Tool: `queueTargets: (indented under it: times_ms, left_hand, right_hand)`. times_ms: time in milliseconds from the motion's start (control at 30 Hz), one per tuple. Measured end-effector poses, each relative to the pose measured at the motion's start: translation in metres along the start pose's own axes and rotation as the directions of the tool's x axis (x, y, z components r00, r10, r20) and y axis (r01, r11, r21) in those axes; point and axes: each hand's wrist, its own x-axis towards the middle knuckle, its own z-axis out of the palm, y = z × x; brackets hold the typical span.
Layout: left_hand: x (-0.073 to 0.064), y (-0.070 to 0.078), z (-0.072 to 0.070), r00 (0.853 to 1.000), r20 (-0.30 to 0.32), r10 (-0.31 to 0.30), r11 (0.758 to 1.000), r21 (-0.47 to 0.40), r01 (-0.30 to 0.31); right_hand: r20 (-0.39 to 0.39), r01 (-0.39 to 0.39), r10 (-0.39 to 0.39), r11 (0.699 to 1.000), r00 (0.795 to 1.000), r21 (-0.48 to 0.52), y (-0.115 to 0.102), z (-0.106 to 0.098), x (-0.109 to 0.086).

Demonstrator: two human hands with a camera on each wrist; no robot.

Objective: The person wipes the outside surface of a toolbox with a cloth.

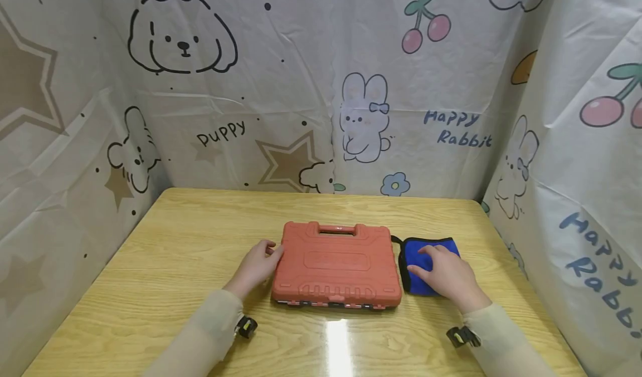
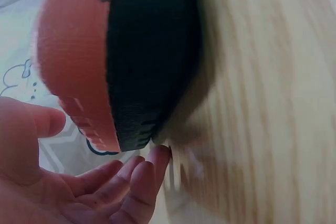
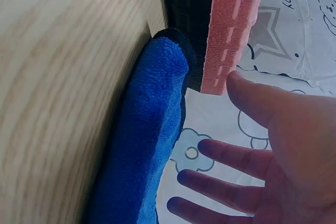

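A red plastic carrying case (image 1: 337, 277) with a black lower half lies flat on the table, its handle toward the back. Just to its right is a folded blue cloth (image 1: 415, 250) with black edging. My left hand (image 1: 258, 267) is at the case's left side, fingers loosely bent; in the left wrist view its fingertips (image 2: 160, 156) are right by the black lower half (image 2: 149, 51). Over the blue cloth hovers my right hand (image 1: 448, 274), fingers spread and holding nothing, as the right wrist view shows, with the thumb (image 3: 247, 90) toward the case.
The wooden table (image 1: 200, 243) extends on both sides of the case. Printed cloth curtains (image 1: 281, 87) with cartoon animals hang behind it and at the left and right. Each sleeve carries a small black wrist device (image 1: 247, 327).
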Motion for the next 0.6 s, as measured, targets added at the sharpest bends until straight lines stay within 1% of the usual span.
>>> queueTargets:
  times_ms: [200,367,500,600]
  left_hand:
    - [0.0019,-0.0019,0.0042,1.0,-0.005,0.012,1.0,0.006,-0.012]
    - [0.0022,-0.0031,0.008,1.0,0.01,0.019,1.0,0.004,-0.019]
    - [0.0019,-0.0035,0.0101,1.0,0.016,0.023,1.0,0.006,-0.023]
    - [0.0016,-0.0034,0.0104,0.999,0.016,0.028,1.0,0.0,-0.028]
  right_hand:
    - [0.008,-0.001,0.001,1.0,1.0,0.008,0.0024,0.0051,0.0002]
    - [0.006,0.009,-0.009,1.0,1.0,0.005,0.0033,0.0073,-0.0006]
    - [0.008,0.034,-0.034,0.999,0.999,-0.006,0.0041,0.0075,-0.0015]
    - [0.026,0.06,-0.06,0.998,0.998,-0.015,0.0054,0.007,-0.0023]
